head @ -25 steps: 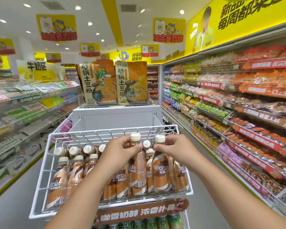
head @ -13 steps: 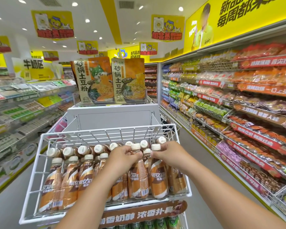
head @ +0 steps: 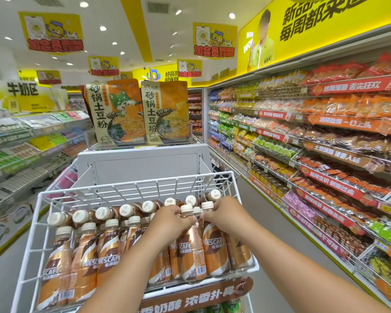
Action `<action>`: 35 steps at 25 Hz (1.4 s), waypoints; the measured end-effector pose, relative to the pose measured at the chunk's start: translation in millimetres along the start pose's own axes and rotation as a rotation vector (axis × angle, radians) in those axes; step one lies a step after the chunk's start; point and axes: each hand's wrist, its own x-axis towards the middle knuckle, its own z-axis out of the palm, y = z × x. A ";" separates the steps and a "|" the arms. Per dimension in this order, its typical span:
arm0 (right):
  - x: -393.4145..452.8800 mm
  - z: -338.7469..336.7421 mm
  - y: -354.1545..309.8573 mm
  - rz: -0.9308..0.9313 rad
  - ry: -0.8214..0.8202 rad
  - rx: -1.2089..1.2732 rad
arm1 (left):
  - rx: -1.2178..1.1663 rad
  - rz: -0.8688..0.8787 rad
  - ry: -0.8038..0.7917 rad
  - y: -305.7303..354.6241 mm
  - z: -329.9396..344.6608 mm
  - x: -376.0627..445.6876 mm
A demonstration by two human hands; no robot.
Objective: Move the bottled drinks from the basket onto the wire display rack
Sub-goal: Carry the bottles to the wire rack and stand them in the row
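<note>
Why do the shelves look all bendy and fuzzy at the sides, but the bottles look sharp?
In the head view, the wide lens curves the snack shelves and blurs the edges; the coffee bottles under the left hand and right hand sit near the middle, so their labels read clearly; ceiling lights give bright, even light with little shadow.

The white wire display rack [head: 131, 190] carries rows of upright brown coffee bottles [head: 108, 256].
</note>
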 end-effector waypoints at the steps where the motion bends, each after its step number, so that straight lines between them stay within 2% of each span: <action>1: -0.4 4.1 1.3 -0.012 0.021 -0.010 | -0.009 0.004 0.002 -1.6 1.5 1.5; 6: -1.7 18.0 4.8 -0.024 0.088 -0.036 | -0.083 0.016 0.041 -6.2 7.9 2.4; 13: -14.8 15.4 8.8 -0.073 0.070 0.054 | -0.009 0.066 0.137 -5.6 6.5 -5.0; 18: -27.2 6.1 27.6 -0.321 0.172 -0.043 | 0.235 0.240 0.244 -6.4 0.7 -18.1; 21: -28.2 10.1 42.5 -0.460 0.166 -0.184 | 0.373 0.293 0.240 -12.1 6.3 -29.1; 24: -30.1 17.2 58.3 -0.492 0.149 -0.282 | 0.587 0.281 0.216 -20.6 15.4 -39.6; 27: -33.6 18.1 73.0 -0.513 0.155 -0.371 | 0.737 0.289 0.295 -24.5 27.3 -57.9; 30: -39.9 17.4 87.0 -0.527 0.154 -0.411 | 0.793 0.245 0.367 -22.2 41.1 -78.0; 35: -57.8 8.2 104.3 -0.548 0.119 -0.409 | 0.821 0.165 0.365 -9.5 59.3 -109.0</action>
